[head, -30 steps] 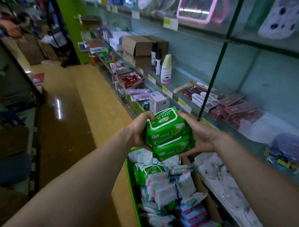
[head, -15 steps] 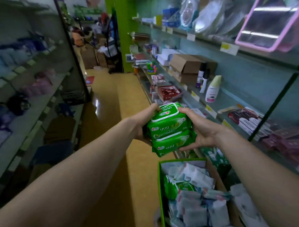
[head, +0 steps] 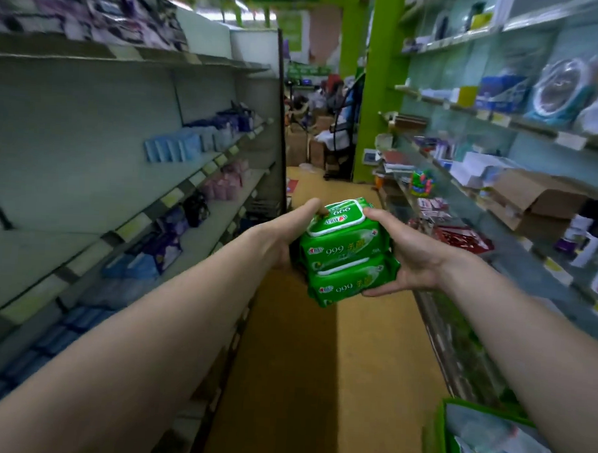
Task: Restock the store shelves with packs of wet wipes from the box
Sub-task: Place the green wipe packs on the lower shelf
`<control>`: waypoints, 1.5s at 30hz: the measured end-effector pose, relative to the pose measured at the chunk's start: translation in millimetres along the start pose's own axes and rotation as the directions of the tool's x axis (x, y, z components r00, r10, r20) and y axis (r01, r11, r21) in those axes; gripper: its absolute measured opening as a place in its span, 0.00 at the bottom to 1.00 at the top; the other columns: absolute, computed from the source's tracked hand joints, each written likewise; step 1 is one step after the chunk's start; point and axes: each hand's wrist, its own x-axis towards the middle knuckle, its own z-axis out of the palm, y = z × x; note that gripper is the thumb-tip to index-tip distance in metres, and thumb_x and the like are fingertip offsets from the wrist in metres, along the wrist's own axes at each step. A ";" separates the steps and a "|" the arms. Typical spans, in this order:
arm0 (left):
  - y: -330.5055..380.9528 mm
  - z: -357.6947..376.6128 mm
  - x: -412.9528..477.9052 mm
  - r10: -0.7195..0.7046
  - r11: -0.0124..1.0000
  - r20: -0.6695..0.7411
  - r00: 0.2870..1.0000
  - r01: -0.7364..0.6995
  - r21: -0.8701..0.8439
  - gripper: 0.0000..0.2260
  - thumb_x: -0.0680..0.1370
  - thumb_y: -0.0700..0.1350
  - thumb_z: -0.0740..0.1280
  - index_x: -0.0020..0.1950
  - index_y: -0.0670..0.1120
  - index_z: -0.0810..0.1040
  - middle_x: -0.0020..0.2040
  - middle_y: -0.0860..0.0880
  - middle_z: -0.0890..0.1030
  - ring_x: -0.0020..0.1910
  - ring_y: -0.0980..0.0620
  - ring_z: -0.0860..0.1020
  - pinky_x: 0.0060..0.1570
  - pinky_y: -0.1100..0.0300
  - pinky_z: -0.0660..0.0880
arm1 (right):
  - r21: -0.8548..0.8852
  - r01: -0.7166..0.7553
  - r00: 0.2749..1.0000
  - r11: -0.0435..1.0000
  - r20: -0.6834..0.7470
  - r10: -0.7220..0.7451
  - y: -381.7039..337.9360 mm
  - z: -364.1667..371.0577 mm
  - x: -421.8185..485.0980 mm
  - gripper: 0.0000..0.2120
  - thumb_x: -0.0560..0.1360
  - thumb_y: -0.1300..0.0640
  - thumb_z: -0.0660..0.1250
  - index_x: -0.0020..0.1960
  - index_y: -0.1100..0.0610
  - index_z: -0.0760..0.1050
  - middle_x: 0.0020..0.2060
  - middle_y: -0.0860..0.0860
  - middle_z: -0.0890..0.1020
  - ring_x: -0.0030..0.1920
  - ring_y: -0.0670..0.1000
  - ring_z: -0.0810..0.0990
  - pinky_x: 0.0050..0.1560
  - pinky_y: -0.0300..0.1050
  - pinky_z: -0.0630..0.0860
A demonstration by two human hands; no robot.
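Left hand (head: 283, 237) and right hand (head: 411, 255) clasp two stacked packs (head: 346, 252) between them (fingers curled round the sides), above the aisle floor (head: 319, 364).

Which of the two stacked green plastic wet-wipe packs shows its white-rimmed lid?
The upper green wet-wipe pack: its white-rimmed lid faces up. The lower green pack, pressed beneath it between the left hand and right hand, shows only its printed front.

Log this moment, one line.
left hand: grips wipe packs; right hand: grips wipe packs; wipe packs: two, stacked; box: lower right
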 end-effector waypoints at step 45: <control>-39.3 -410.1 -38.6 -0.256 0.870 -0.719 0.646 -0.171 -0.463 0.16 0.74 0.56 0.62 0.52 0.45 0.76 0.49 0.41 0.80 0.50 0.42 0.78 0.56 0.43 0.74 | -0.294 0.160 0.625 0.942 0.769 0.134 -164.9 391.1 307.7 0.28 0.72 0.33 0.61 0.60 0.54 0.77 0.51 0.58 0.84 0.51 0.59 0.83 0.49 0.55 0.80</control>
